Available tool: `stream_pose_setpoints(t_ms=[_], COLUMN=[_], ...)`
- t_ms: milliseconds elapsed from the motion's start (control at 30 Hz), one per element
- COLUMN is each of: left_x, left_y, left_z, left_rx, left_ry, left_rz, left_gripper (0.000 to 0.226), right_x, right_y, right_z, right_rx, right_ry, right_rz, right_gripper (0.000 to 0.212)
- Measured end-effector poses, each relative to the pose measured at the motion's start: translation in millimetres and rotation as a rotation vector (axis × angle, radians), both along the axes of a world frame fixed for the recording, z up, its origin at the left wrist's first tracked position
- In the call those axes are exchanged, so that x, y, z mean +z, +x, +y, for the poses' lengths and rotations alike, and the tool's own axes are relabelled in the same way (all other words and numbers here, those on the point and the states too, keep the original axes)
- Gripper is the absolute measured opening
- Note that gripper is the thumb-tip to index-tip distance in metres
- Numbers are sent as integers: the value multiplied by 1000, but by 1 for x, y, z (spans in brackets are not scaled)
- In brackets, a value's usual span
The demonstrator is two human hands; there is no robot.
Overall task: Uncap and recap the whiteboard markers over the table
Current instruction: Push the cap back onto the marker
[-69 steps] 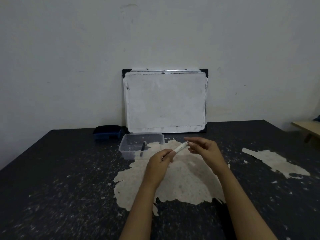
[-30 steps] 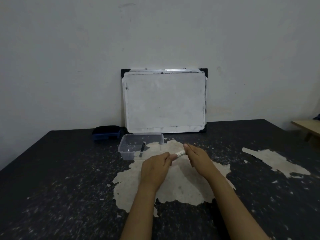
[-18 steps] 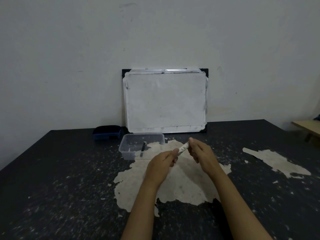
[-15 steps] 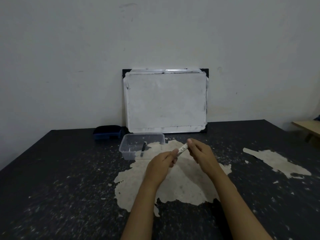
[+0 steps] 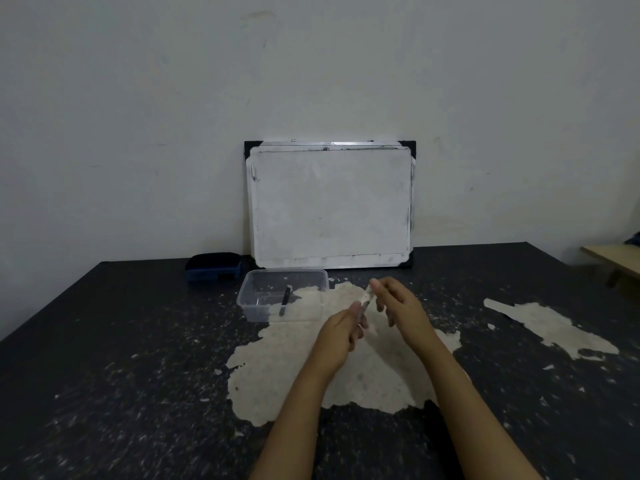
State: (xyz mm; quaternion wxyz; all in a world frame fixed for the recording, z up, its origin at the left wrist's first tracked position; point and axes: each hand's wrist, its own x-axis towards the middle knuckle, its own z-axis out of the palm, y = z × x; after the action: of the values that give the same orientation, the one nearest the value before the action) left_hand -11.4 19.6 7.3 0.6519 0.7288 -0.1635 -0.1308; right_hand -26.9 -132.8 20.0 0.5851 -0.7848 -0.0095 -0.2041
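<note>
Above the table's (image 5: 104, 341) middle, the left hand (image 5: 341, 332) pinches the white marker (image 5: 364, 301) low while the right hand (image 5: 398, 306) nips its upper end, seemingly the cap, though blurred. Best pull straight along the barrel, no twisting.

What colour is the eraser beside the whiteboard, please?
Dark blue with a black top, in the head view: eraser.

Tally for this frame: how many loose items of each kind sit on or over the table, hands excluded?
Whiteboard markers: 2, one held between the left hand and right hand, one black in the container
Clear plastic container: 1
Whiteboard: 1
Dark blue eraser: 1
Total: 5
</note>
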Motion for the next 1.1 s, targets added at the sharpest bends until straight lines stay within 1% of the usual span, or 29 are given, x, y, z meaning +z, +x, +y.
stream_pose_setpoints(t_ms=[67,133,233,333,500,600,667,767,867,1000,1100], left_x=[3,2,1,1,-5,-8,-9,-12,-15,-13,-14], left_y=[-1,0,-2,-7,-3,-3,-2,-2,1,11,16], left_z=[-1,-2,-7,-11,-13,-16,-19,-22,-26,-31,-34], left_rx=[-48,-59,-63,-49,-44,-16,36,150,192,224,194], left_ry=[-66,-96,-87,-84,-11,-1,-20,-82,-133,-119,-88], left_rz=[61,103,147,148,38,-18,-12,45,86,30,-33], left_gripper=[46,43,42,42,38,33,31,29,41,38,36], right_x=[1,2,2,3,2,1,1,-1,-3,-4,-5], right_y=[2,1,1,2,1,0,0,2,7,17,28], right_z=[-2,-2,-2,-6,-11,-12,-12,-12,-12,-16,-21], right_rx=[-12,-6,21,-19,-129,-166,-138,-91,-83,-87,-105], right_ry=[29,51,140,183,266,286,290,238,258,338,332], right_rz=[16,39,85,132,99,84,108,159,172,213,222], right_gripper=[20,12,20,27,26,25,25,25,24,26,26])
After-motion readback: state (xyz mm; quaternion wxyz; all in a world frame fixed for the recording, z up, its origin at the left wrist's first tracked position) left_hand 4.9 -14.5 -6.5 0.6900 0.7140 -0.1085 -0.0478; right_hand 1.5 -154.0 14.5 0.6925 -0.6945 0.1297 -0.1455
